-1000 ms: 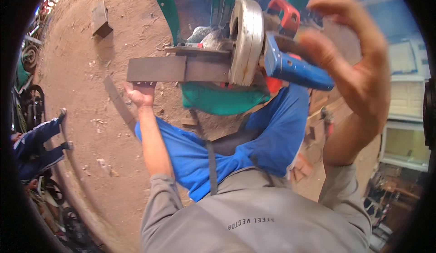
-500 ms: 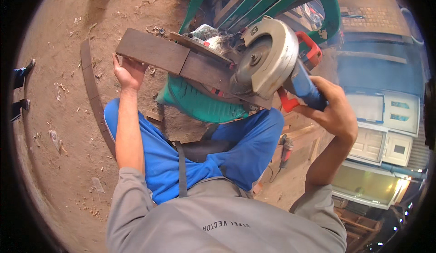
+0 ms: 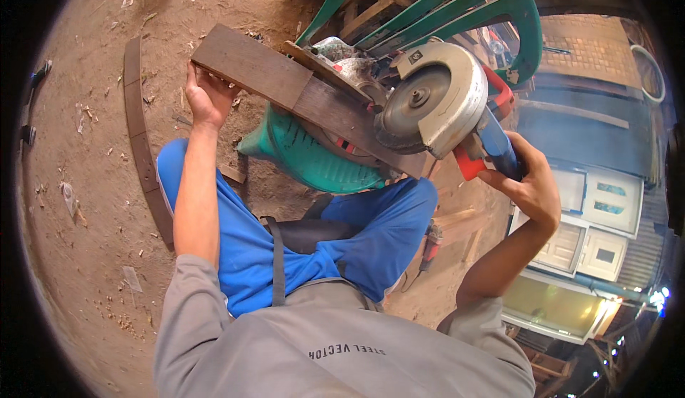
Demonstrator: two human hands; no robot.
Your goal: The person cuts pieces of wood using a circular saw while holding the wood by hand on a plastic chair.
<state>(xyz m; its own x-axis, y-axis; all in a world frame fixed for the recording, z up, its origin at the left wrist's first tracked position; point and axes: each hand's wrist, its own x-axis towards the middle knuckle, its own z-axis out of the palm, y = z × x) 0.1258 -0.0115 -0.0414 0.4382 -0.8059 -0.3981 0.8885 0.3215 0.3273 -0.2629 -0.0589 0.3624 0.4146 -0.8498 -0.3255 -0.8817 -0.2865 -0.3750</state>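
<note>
Blue handle (image 3: 499,142) in curled right fingers (image 3: 526,154)

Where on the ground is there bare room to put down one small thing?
Mostly bare ground lies between the curved dark strip and the left hand. It is crowded at the green chair, with the brown board, the circular saw and the right hand gripping it.

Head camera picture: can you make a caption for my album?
Left hand under a brown board, right hand on the blue handle of a saw over a green chair.

Green chair (image 3: 307,159) beneath mitre saw (image 3: 457,102)
</note>
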